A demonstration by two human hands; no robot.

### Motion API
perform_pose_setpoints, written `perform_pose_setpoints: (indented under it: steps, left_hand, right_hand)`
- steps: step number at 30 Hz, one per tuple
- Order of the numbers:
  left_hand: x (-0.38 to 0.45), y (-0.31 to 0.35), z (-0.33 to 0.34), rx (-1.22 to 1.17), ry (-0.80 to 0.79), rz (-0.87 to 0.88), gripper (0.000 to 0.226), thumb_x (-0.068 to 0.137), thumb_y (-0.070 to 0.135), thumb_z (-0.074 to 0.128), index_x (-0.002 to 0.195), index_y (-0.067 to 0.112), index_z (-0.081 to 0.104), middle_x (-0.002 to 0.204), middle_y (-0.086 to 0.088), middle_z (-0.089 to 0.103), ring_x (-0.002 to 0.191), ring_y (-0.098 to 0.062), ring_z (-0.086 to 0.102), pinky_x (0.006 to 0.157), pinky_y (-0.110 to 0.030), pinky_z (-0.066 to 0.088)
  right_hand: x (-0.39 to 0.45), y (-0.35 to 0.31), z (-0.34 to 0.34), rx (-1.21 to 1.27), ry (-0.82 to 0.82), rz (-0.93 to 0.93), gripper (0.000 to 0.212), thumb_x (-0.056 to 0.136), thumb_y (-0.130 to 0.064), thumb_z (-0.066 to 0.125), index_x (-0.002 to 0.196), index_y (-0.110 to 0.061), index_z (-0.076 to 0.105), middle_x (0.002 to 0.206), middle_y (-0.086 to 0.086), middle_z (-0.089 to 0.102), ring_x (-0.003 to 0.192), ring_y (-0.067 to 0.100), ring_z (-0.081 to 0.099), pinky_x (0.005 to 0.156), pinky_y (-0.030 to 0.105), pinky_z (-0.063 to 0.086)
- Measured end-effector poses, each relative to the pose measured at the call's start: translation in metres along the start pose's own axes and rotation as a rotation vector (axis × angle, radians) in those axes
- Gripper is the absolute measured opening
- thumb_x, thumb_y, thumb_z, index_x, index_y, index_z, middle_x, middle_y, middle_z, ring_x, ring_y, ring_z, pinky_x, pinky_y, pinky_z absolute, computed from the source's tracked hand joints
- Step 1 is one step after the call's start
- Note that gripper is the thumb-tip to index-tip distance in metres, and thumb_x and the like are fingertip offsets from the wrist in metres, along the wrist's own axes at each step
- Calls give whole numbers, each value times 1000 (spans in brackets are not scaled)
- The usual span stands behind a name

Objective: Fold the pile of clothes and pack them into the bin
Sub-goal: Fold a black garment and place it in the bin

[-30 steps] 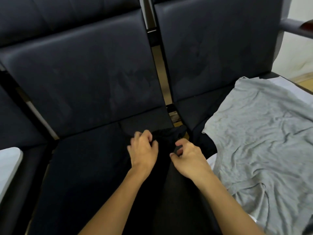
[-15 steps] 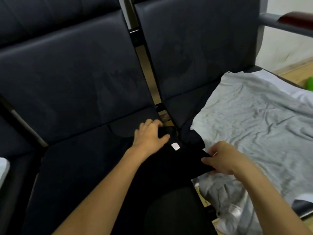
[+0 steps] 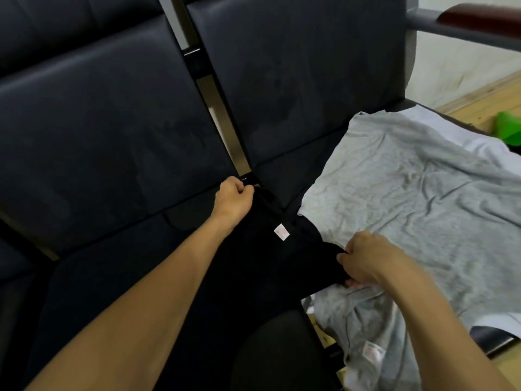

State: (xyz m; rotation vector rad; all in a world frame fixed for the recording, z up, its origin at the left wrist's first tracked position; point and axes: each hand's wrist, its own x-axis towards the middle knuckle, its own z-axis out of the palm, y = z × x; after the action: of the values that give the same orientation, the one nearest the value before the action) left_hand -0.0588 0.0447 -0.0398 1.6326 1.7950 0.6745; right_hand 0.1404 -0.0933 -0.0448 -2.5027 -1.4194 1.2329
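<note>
Person leans over a row of dark padded seats point(image 3: 107, 131). Black garment point(image 3: 253, 266) lies spread on the left seat cushion, its top edge reaching the rear of the cushion by the metal divider point(image 3: 225, 128) between the two seats. A small white label point(image 3: 281, 232) shows on the garment near that top edge. Left hand point(image 3: 234, 198) is clenched on the garment's top edge at the back of the cushion, just below the divider's foot. Right hand point(image 3: 366, 262) pinches the garment's right edge where it crosses onto the neighbouring seat, fingers curled around the fabric. The cloth between the two hands runs in a fairly straight line. Grey T-shirt point(image 3: 417, 198) lies crumpled over the right seat, its left border overlapping the black garment beside the right hand, its lower part hanging off the front edge. White cloth point(image 3: 439, 122) shows beneath it at the far right corner. Green object point(image 3: 507, 131) on the wooden floor point(image 3: 479, 103) beyond; what it is cannot be told.
</note>
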Motion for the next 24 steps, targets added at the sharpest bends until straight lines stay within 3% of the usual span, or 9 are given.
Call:
perform_pose_setpoints:
  steps: [3, 5, 8, 11, 13, 15, 19, 22, 24]
  left_hand:
    - [9, 18, -2, -181, -239, -54, 21, 83, 9, 71, 90, 22, 56, 107, -5, 60, 93, -20, 63, 81, -35, 57]
    - [13, 32, -3, -288, -330, -96, 32, 79, 1, 75, 98, 23, 64, 121, -13, 60, 107, -27, 64, 93, -42, 56]
    - [15, 55, -2, -416, -375, -104, 39, 81, -8, 72, 111, 16, 65, 116, -15, 63, 103, -23, 66, 87, -33, 58]
    - [12, 76, -2, -576, -560, -182, 49, 83, -12, 65, 126, 12, 61, 107, -13, 69, 94, -19, 69, 72, -28, 61]
    - [12, 84, -1, -469, -678, -165, 47, 85, -9, 65, 128, 10, 61, 102, -9, 70, 88, -14, 70, 68, -25, 59]
    - [16, 86, 3, -194, -754, -103, 43, 82, -2, 72, 122, 12, 65, 105, -8, 71, 90, -14, 69, 68, -26, 57]
    - [25, 86, 6, 561, -773, 77, 46, 69, 27, 88, 110, 20, 68, 110, -4, 68, 100, -18, 65, 92, -35, 56]
    - [22, 97, 0, 548, -886, -47, 58, 66, 48, 84, 115, 23, 66, 114, 0, 63, 109, -19, 61, 99, -38, 52]
    - [22, 102, -3, 586, -906, -107, 59, 75, 55, 74, 120, 18, 66, 123, 0, 61, 114, -20, 58, 98, -39, 51]
  right_hand:
    - [-3, 7, -8, -3, 12, 7, 30, 97, -31, 50, 107, -4, 56, 115, 15, 66, 105, 27, 65, 89, 30, 52]
    - [-5, 13, -15, -15, 53, 21, 33, 96, -32, 50, 117, -6, 56, 117, 14, 65, 107, 27, 64, 94, 34, 51]
    - [-10, 22, -23, -67, 153, 47, 36, 99, -30, 50, 126, -6, 50, 131, 14, 55, 120, 30, 55, 97, 35, 47]
    - [-15, 31, -29, -70, 249, 78, 31, 102, -26, 47, 127, -7, 49, 132, 13, 52, 119, 30, 55, 94, 36, 46]
    - [-18, 35, -31, -71, 311, 89, 30, 103, -25, 44, 127, -7, 48, 130, 14, 53, 118, 31, 56, 93, 37, 46]
    - [-20, 40, -32, -67, 332, 117, 33, 103, -26, 44, 130, -8, 46, 133, 14, 51, 122, 33, 53, 96, 39, 45]
    - [-22, 43, -35, -62, 305, 131, 38, 102, -27, 45, 136, -10, 43, 137, 13, 48, 127, 33, 50, 100, 40, 43]
    - [-24, 42, -35, -71, 305, 133, 38, 102, -28, 45, 136, -12, 43, 138, 11, 48, 128, 32, 49, 101, 39, 42]
    - [-26, 41, -36, -70, 307, 131, 38, 102, -28, 45, 136, -12, 43, 138, 11, 48, 128, 32, 49, 101, 38, 42]
